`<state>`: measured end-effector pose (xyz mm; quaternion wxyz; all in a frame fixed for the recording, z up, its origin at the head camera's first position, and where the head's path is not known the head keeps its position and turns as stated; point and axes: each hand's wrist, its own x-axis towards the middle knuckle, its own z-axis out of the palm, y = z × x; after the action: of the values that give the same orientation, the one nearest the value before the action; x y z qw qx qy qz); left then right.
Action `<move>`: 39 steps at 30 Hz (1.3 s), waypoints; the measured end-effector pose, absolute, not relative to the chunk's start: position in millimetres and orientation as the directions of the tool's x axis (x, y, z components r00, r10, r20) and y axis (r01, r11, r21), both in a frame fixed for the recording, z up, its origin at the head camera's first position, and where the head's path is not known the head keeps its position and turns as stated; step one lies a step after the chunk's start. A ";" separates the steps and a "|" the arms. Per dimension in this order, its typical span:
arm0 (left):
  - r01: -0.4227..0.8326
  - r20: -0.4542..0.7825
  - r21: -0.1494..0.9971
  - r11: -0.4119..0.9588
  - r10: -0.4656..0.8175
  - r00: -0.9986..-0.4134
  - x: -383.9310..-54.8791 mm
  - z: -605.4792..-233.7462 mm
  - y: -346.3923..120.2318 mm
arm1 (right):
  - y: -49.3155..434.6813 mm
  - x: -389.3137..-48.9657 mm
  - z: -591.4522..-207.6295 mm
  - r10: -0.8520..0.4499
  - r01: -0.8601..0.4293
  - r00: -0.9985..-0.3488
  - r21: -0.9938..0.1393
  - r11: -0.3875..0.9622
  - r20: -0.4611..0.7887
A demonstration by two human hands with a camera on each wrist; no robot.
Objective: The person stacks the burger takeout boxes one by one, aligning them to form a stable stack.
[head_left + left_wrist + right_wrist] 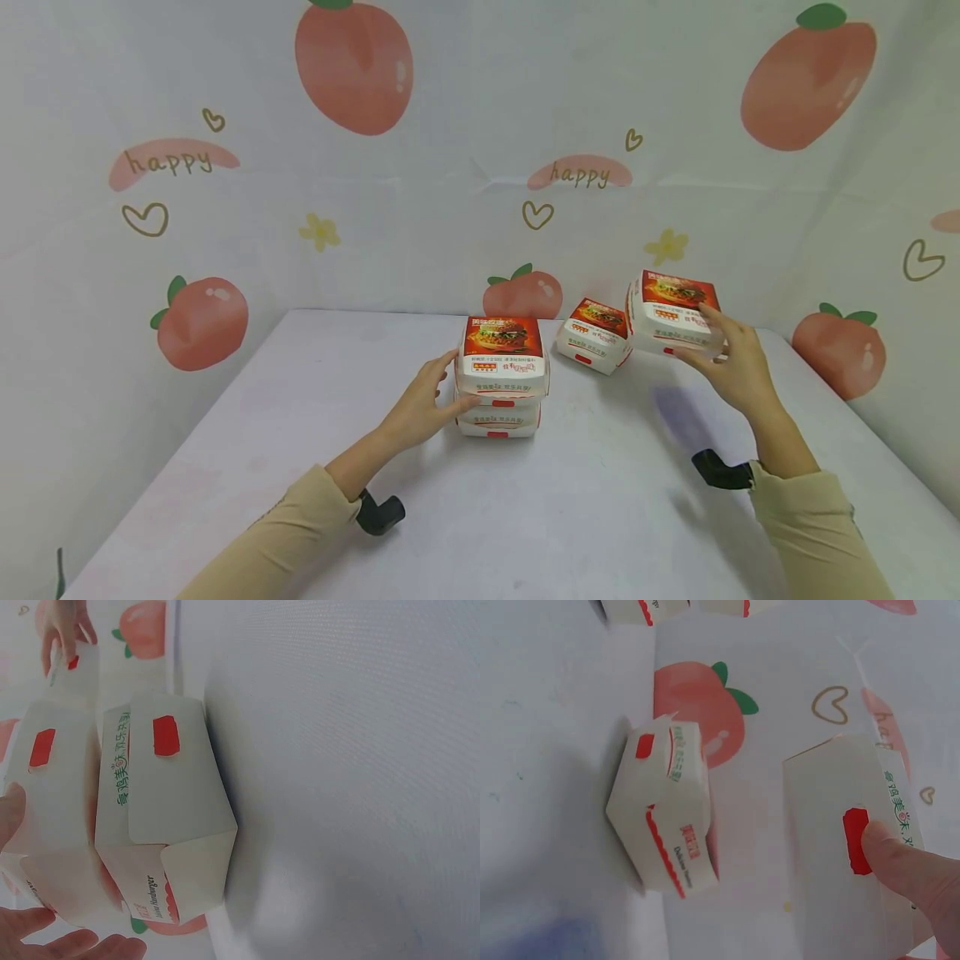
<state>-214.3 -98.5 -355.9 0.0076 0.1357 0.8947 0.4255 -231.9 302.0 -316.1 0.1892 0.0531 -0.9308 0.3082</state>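
Two white burger boxes with red burger-picture lids are stacked on the table, the upper box (501, 367) square over the lower box (498, 421). My left hand (420, 408) holds the upper box at its left front corner. Its thumb lies along the front face and its fingers are at the left side. In my right hand (731, 358) is another burger box (675, 312), held up off the table. The thumb presses its front near the red tab, with the fingers round the right side. Just left of it, a fourth box (594, 335) sits turned at an angle on the table.
A white table (585, 517) carries the boxes. Behind it hangs a white cloth (442, 208) printed with peaches, hearts and "happy". Black wrist-camera mounts (381, 514) stick out from both beige sleeves (810, 517).
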 end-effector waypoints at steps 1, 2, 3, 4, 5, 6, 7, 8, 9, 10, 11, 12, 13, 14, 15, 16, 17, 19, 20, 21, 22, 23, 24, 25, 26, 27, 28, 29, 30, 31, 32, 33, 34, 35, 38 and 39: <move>0.237 0.103 0.764 0.600 0.250 -0.963 -214.3 -356.0 -98.6 | 301.2 -231.5 -315.3 0.016 -0.216 -0.923 -0.551 0.806 0.385; 0.238 0.104 0.765 0.599 0.250 -0.963 -214.3 -356.1 -98.7 | 300.5 -231.2 -314.7 0.014 -0.217 -0.923 -0.549 0.807 0.385; 0.240 0.106 0.765 0.597 0.251 -0.962 -214.3 -356.2 -98.8 | 299.8 -230.9 -314.0 0.011 -0.220 -0.922 -0.547 0.808 0.387; 0.241 0.107 0.766 0.596 0.251 -0.962 -214.3 -356.4 -98.9 | 299.1 -230.5 -313.4 0.008 -0.225 -0.921 -0.546 0.807 0.390; 0.242 0.107 0.767 0.594 0.253 -0.962 -214.3 -356.4 -99.0 | 298.4 -230.0 -312.6 0.004 -0.231 -0.918 -0.543 0.807 0.396; 0.241 0.107 0.768 0.593 0.252 -0.962 -214.2 -356.4 -99.1 | 297.5 -229.5 -311.8 0.000 -0.237 -0.916 -0.541 0.807 0.401; 0.241 0.106 0.769 0.593 0.252 -0.962 -214.2 -356.4 -99.2 | 296.6 -229.0 -310.9 -0.002 -0.240 -0.915 -0.539 0.807 0.404; 0.240 0.106 0.769 0.592 0.253 -0.962 -214.2 -356.3 -99.2 | 295.7 -228.6 -310.2 -0.005 -0.244 -0.913 -0.537 0.807 0.408; 0.240 0.105 0.768 0.594 0.253 -0.962 -214.2 -356.3 -99.2 | 294.7 -228.2 -309.3 -0.008 -0.249 -0.912 -0.537 0.806 0.410; 0.239 0.104 0.767 0.595 0.253 -0.962 -214.3 -356.2 -99.2 | 293.8 -227.9 -308.4 -0.009 -0.251 -0.912 -0.538 0.805 0.411; 0.239 0.103 0.767 0.596 0.253 -0.962 -214.3 -355.9 -99.1 | 293.0 -227.8 -307.7 -0.010 -0.252 -0.911 -0.539 0.803 0.412; 0.238 0.102 0.767 0.596 0.253 -0.962 -214.2 -355.7 -99.1 | 292.0 -227.8 -307.0 -0.010 -0.250 -0.914 -0.543 0.801 0.406; 0.238 0.102 0.766 0.598 0.253 -0.962 -214.2 -355.4 -99.1 | 291.0 -227.8 -306.3 -0.008 -0.247 -0.916 -0.546 0.801 0.402; 0.239 0.102 0.765 0.597 0.254 -0.962 -214.1 -355.2 -99.2 | 289.8 -227.7 -305.4 -0.008 -0.246 -0.917 -0.550 0.798 0.399; 0.239 0.102 0.765 0.598 0.253 -0.962 -213.9 -355.1 -99.1 | 288.6 -227.6 -304.5 -0.009 -0.249 -0.916 -0.553 0.795 0.400; 0.239 0.102 0.766 0.597 0.254 -0.962 -213.7 -354.8 -99.1 | 287.3 -227.4 -303.6 -0.011 -0.253 -0.915 -0.553 0.794 0.403; 0.239 0.103 0.766 0.597 0.254 -0.962 -213.6 -354.6 -99.2 | 286.1 -227.1 -302.8 -0.013 -0.257 -0.914 -0.553 0.792 0.405; 0.239 0.102 0.766 0.597 0.254 -0.962 -213.5 -354.6 -99.3 | 283.2 -226.3 -300.8 -0.020 -0.265 -0.912 -0.552 0.791 0.410; 0.239 0.102 0.766 0.596 0.254 -0.962 -213.4 -354.6 -99.3 | 282.1 -225.9 -299.8 -0.024 -0.273 -0.909 -0.550 0.789 0.417; 0.239 0.102 0.766 0.597 0.254 -0.962 -213.4 -354.5 -99.3 | 281.0 -225.7 -299.0 -0.028 -0.280 -0.906 -0.547 0.789 0.422; 0.239 0.102 0.767 0.596 0.254 -0.962 -213.4 -354.4 -99.3 | 279.8 -225.1 -298.2 -0.030 -0.280 -0.907 -0.547 0.789 0.421; 0.239 0.103 0.766 0.596 0.254 -0.962 -213.4 -354.4 -99.3 | 278.6 -224.7 -297.5 -0.032 -0.280 -0.908 -0.547 0.789 0.419; 0.240 0.103 0.766 0.596 0.254 -0.962 -213.4 -354.2 -99.3 | 277.4 -224.3 -296.7 -0.034 -0.280 -0.909 -0.548 0.788 0.416; 0.241 0.104 0.766 0.596 0.255 -0.961 -213.4 -354.1 -99.3 | 276.1 -223.6 -295.9 -0.036 -0.280 -0.910 -0.546 0.789 0.414; 0.242 0.105 0.766 0.596 0.255 -0.961 -213.4 -353.9 -99.3 | 274.9 -223.0 -295.1 -0.038 -0.280 -0.910 -0.545 0.790 0.413; 0.243 0.107 0.765 0.596 0.255 -0.961 -213.4 -353.8 -99.3 | 273.4 -222.4 -294.4 -0.040 -0.278 -0.912 -0.545 0.791 0.408; 0.244 0.108 0.765 0.596 0.255 -0.961 -213.3 -353.7 -99.3 | 271.9 -221.8 -293.7 -0.042 -0.280 -0.912 -0.544 0.791 0.408; 0.245 0.109 0.764 0.597 0.255 -0.961 -213.2 -353.5 -99.3 | 270.4 -221.2 -292.8 -0.045 -0.283 -0.911 -0.543 0.791 0.410; 0.246 0.110 0.762 0.598 0.256 -0.960 -213.2 -353.5 -99.3 | 268.9 -220.7 -292.1 -0.048 -0.288 -0.909 -0.540 0.790 0.414; 0.248 0.111 0.762 0.598 0.257 -0.960 -213.2 -353.4 -99.3 | 267.3 -220.1 -291.3 -0.052 -0.294 -0.906 -0.536 0.791 0.420; 0.249 0.111 0.761 0.599 0.257 -0.960 -213.1 -353.4 -99.4 | 265.6 -219.7 -290.7 -0.055 -0.301 -0.902 -0.534 0.790 0.427; 0.249 0.111 0.760 0.600 0.257 -0.960 -213.0 -353.4 -99.4 | 263.9 -219.4 -290.1 -0.059 -0.309 -0.899 -0.532 0.788 0.434; 0.250 0.112 0.760 0.600 0.258 -0.960 -213.0 -353.3 -99.4 | 262.2 -219.0 -289.5 -0.063 -0.317 -0.895 -0.530 0.786 0.443; 0.250 0.112 0.760 0.600 0.259 -0.959 -213.1 -353.4 -99.5 | 260.5 -218.7 -289.0 -0.065 -0.321 -0.892 -0.528 0.786 0.447; 0.250 0.111 0.761 0.599 0.260 -0.959 -213.1 -353.4 -99.7 | 255.3 -217.9 -287.6 -0.069 -0.328 -0.888 -0.522 0.787 0.454; 0.250 0.110 0.761 0.599 0.261 -0.959 -213.1 -353.4 -99.7 | 253.7 -217.7 -287.1 -0.071 -0.330 -0.888 -0.522 0.787 0.455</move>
<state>-213.1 -99.7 -353.4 0.0064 0.1427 0.8940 0.4246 -217.7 253.7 -287.1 0.2107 0.1087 -0.9214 0.3080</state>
